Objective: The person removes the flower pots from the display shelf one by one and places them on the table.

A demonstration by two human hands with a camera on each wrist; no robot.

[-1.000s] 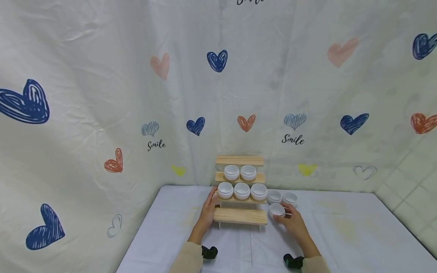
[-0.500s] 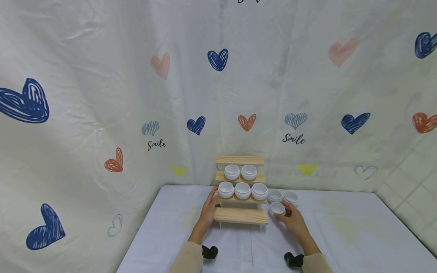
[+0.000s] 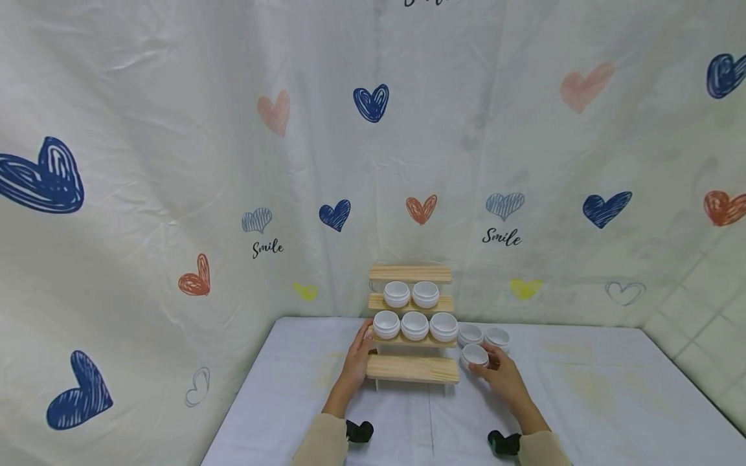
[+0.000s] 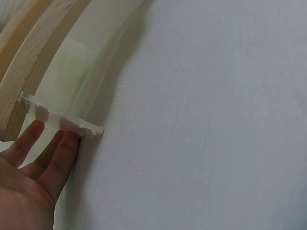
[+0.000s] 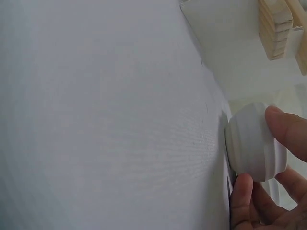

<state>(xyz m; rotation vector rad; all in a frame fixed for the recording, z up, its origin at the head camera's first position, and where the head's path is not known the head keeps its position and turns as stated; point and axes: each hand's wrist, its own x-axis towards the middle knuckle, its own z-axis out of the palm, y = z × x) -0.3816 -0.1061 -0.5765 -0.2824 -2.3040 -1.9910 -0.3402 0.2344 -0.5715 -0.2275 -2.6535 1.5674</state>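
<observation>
A tiered wooden display stand point(image 3: 412, 367) is in the middle of the head view. Several small white bowls point(image 3: 415, 325) sit on its two middle shelves. My left hand point(image 3: 353, 367) is at the stand's left end; in the left wrist view its extended fingers point(image 4: 62, 158) touch the pale side panel point(image 4: 64, 117). To the right of the stand, my right hand point(image 3: 502, 375) pinches a small white bowl point(image 5: 252, 141) between thumb and fingers. That bowl is close over the tablecloth, its mouth up in the head view. Two more white bowls point(image 3: 469, 334) stand just behind it.
A white cloth point(image 3: 583, 388) covers the table. Behind the stand hangs a pale curtain point(image 3: 443, 149) printed with hearts. The top shelf point(image 3: 410, 274) and lowest shelf hold no bowls. A black wrist strap point(image 3: 504, 443) shows by the right sleeve.
The right hand and its bowl have shifted very slightly back. The left hand stays at the stand, and the shelved bowls keep their places.
</observation>
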